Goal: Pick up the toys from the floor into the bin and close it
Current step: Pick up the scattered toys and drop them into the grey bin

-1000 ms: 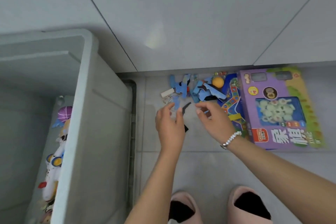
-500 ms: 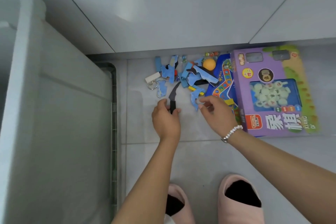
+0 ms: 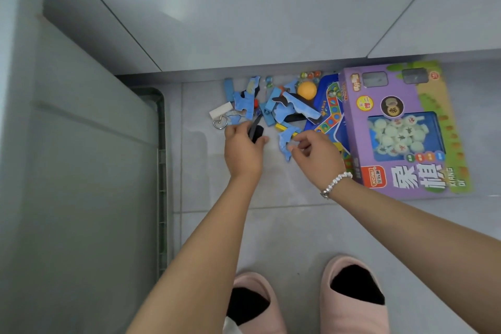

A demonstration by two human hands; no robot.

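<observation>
A: Grey tiled floor (image 3: 284, 230), pale wall panels at twelve o'clock, and the big grey bin (image 3: 76, 171) filling the nine o'clock side. What's different from a second ago?

B: The view has swung right, so the inside of the bin is out of sight now; only its outer wall shows. Both hands have dropped lower into the toy pile (image 3: 273, 108), which sits by the wall at about twelve o'clock

A: And the left hand (image 3: 242, 149)?

B: A second ago its fingers were only reaching; now its grip is curled round a black piece (image 3: 256, 130), pinched between thumb and fingers, just beside the key ring (image 3: 220, 122)

A: The right hand (image 3: 315, 156)?

B: Its fingertips pinch the edge of a blue puzzle piece (image 3: 286, 141), which looks partly lifted off the floor. Half a second ago it was only touching that spot

A: So where does that leave the job?

B: Early, I'd say. Two pieces are in hand, but the rest of the blue pieces, the orange ball (image 3: 307, 88), the board game (image 3: 329, 116) and the purple box (image 3: 401, 127) at two o'clock are all on the floor. Those hands must carry across to nine o'clock to drop anything in, and closing the bin is far off
</observation>
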